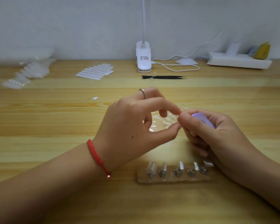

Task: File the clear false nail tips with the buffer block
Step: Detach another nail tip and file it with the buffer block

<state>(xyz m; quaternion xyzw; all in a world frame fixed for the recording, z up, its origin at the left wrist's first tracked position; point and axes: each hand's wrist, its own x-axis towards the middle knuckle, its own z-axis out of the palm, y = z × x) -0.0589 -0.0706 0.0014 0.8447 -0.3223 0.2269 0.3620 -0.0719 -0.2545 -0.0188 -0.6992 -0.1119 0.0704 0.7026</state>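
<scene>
The wooden table [55,120] fills the view up to a pale wall. At its far right corner lies a white power strip [239,60] with plugs in it. By the far left edge sits a heap of clear plastic bags [31,70]. A white clip lamp [143,57] stands at the middle of the far edge, and its cable [176,66] loops to the right of it.

The left hand [132,125] hovers over the middle of the table with a red bracelet [98,159] on its wrist. Its thumb and forefinger are pinched together at their tips, and the other fingers are raised and loosely bent. What they pinch looks like a clear nail tip [179,118], though it is too small and glassy to be sure. The right hand [217,136] is just beside it, fingers curled tight round a lilac buffer block [202,120] that meets the pinch.

Near the front edge, below the hands, a clear stand [173,179] carries five nail tips on pegs. A sheet of white sticky tabs [95,71] lies left of the lamp, and black tweezers [163,77] lie in front of it. A pile of loose clear tips [162,122] shows under the left hand. A single white tab [95,98] lies left of that hand. A thin ring [142,92] is on one raised finger.
</scene>
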